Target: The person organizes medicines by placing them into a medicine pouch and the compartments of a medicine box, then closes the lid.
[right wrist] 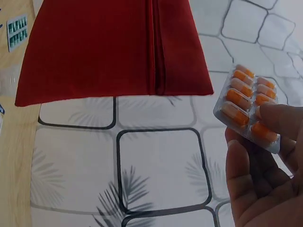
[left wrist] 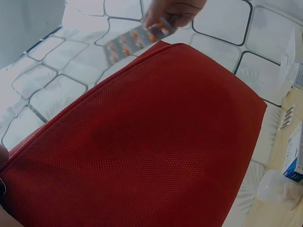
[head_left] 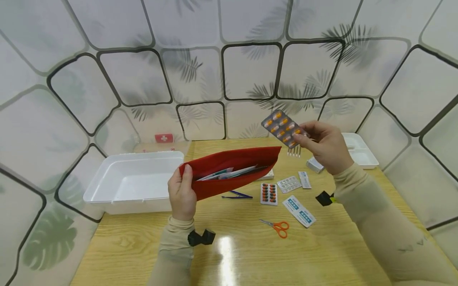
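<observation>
My left hand grips the left end of a red zip pouch, thumb over its rim. The pouch is held above the table with its mouth open, and several flat packets show inside. To the right, and higher than the pouch, my right hand pinches a blister pack of orange capsules between thumb and fingers. In the right wrist view this blister pack is apart from the pouch. The left wrist view shows mostly the pouch's red side.
On the wooden table lie orange-handled scissors, blue tweezers, a red-and-black capsule blister, a tablet blister and a white-and-blue packet. A white bin stands left, a white tray back right.
</observation>
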The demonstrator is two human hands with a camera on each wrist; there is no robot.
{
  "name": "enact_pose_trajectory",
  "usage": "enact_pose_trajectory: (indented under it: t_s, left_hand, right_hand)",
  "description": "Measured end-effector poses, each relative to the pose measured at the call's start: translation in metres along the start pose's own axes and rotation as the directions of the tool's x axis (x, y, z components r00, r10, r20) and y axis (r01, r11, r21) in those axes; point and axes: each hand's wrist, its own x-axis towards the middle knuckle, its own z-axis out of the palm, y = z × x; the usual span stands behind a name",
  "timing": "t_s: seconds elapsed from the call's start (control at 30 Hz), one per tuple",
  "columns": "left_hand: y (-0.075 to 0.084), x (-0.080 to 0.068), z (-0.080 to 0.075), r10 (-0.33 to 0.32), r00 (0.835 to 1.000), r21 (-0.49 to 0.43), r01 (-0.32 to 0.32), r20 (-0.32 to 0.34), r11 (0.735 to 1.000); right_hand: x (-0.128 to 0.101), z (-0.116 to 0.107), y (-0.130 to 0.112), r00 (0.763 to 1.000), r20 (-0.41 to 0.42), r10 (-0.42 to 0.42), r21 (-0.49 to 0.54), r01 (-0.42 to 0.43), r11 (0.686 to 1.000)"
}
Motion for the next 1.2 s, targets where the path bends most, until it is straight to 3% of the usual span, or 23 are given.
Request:
enact_pose_trajectory:
  t_s: [0.13,0.23,0.33,0.43,0.6,0.9,1.2]
  left_hand:
    - [-0.001,0.000,0.000,0.003,1.000,0.003,-0.003,0.013,1.000]
    - [-0.001,0.000,0.000,0.006,1.000,0.008,-0.006,0.020,1.000]
    - [-0.001,-0.001,0.000,0.010,1.000,0.014,-0.010,0.023,1.000]
    - [-0.001,-0.002,0.000,0.015,1.000,0.014,-0.015,0.019,1.000]
    - [-0.001,-0.003,0.002,0.021,0.999,0.010,-0.021,0.031,1.000]
    - [0.000,-0.006,0.007,0.025,0.997,-0.001,-0.025,0.077,1.000]
    - [0.001,-0.007,0.011,0.064,0.992,0.003,-0.065,0.107,0.998]
  right_hand:
    - [-0.006,0.013,-0.020,0.990,0.092,-0.111,-0.024,0.113,0.993]
    - [-0.010,0.024,-0.038,0.965,0.150,-0.215,-0.059,0.226,0.972]
    - [-0.013,0.036,-0.049,0.920,0.220,-0.324,-0.113,0.353,0.929]
    - [-0.014,0.046,-0.044,0.865,0.295,-0.405,-0.141,0.459,0.877]
    - [-0.013,0.058,-0.022,0.809,0.391,-0.440,-0.151,0.528,0.836]
    - [-0.015,0.079,-0.018,0.772,0.477,-0.420,-0.156,0.545,0.823]
    - [-0.018,0.095,-0.015,0.787,0.467,-0.404,-0.229,0.549,0.804]
